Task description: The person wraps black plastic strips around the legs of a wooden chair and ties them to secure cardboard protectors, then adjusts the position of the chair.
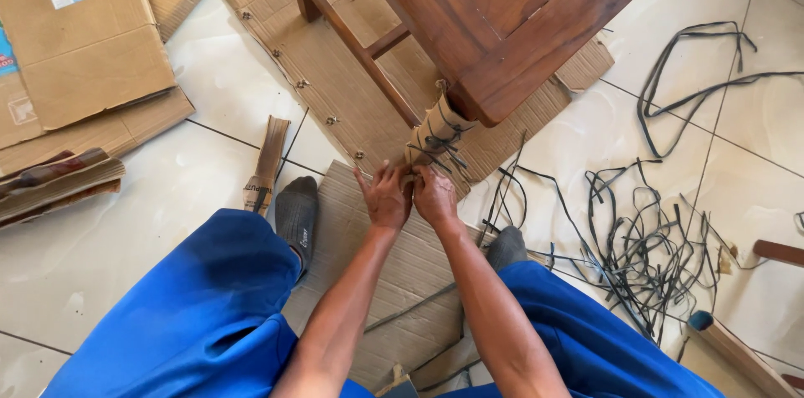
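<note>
Cardboard wrap [437, 132] on the chair leg [425, 140], tied with black straps [438, 145], sits just above where our left hand [386, 196] and right hand [435, 195] pinch its lower edge.

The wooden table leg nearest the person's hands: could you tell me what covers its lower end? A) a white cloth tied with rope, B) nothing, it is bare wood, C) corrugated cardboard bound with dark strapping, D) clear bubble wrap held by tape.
C: the leg's lower end is wrapped in brown cardboard with dark straps crossing it, and the left hand and right hand both press against the bottom of that wrap.
</note>
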